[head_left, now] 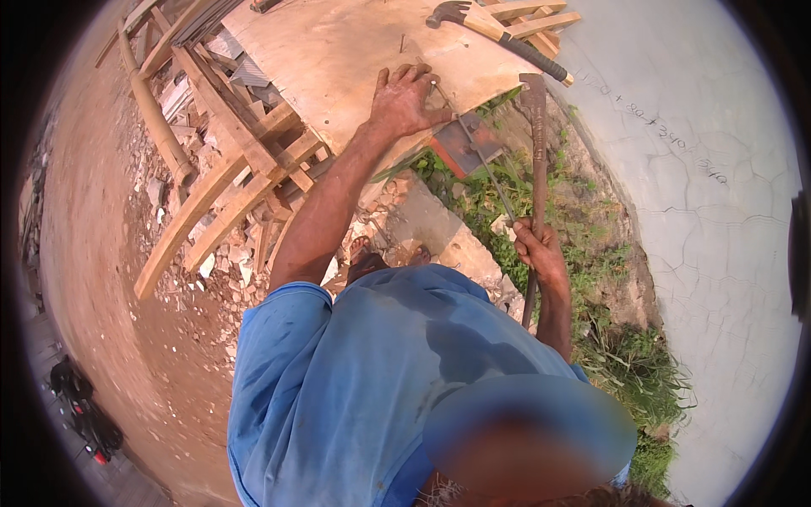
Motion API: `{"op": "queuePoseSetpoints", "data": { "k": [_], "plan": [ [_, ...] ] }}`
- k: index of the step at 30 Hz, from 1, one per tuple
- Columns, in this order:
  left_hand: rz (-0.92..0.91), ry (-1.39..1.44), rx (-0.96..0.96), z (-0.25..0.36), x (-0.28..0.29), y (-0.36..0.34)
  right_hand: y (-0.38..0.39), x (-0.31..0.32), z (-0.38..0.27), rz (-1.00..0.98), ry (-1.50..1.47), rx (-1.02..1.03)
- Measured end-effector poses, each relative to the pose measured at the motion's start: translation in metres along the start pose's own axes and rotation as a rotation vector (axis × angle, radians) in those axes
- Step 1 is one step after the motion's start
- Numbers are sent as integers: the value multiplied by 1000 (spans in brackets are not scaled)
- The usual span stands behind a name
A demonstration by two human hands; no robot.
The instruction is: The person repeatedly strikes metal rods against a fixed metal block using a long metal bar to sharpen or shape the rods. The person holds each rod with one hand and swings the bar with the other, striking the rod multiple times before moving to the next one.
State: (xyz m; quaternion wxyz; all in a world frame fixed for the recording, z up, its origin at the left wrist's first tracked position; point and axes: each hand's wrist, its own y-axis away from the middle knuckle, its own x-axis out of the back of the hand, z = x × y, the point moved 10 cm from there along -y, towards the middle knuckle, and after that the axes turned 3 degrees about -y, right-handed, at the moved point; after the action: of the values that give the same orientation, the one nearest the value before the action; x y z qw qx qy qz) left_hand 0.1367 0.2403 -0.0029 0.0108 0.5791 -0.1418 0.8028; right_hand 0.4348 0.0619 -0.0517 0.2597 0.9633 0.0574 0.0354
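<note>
My left hand [410, 101] lies on a wooden board [338, 59], its fingers spread. A thin metal rod [483, 159] passes by its thumb and slants down over the board's edge toward my right hand [542, 252]. My right hand is closed around a long rusty iron bar [539, 156] with a notched head at its far end. The rod's near end meets my right fingers; whether they pinch it as well I cannot tell. Under the rod, at the board's corner, sits a dark plate with a red edge [467, 144]. A nail [402, 42] stands up from the board beyond my left hand.
A claw hammer [498, 34] lies across the board's far right corner. Wooden beams [220, 211] and rubble [224, 296] are piled at the left. A cracked pale wall [710, 211] rises at the right, with grass [621, 355] along its foot.
</note>
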Motion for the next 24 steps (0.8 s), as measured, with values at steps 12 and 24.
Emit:
{"op": "queuePoseSetpoints", "data": {
  "k": [12, 24],
  "plan": [
    [0, 71, 146, 1, -10, -8, 17, 21, 9, 88, 144, 90],
    [141, 43, 115, -1, -7, -5, 17, 112, -11, 105, 725, 212]
  ]
}}
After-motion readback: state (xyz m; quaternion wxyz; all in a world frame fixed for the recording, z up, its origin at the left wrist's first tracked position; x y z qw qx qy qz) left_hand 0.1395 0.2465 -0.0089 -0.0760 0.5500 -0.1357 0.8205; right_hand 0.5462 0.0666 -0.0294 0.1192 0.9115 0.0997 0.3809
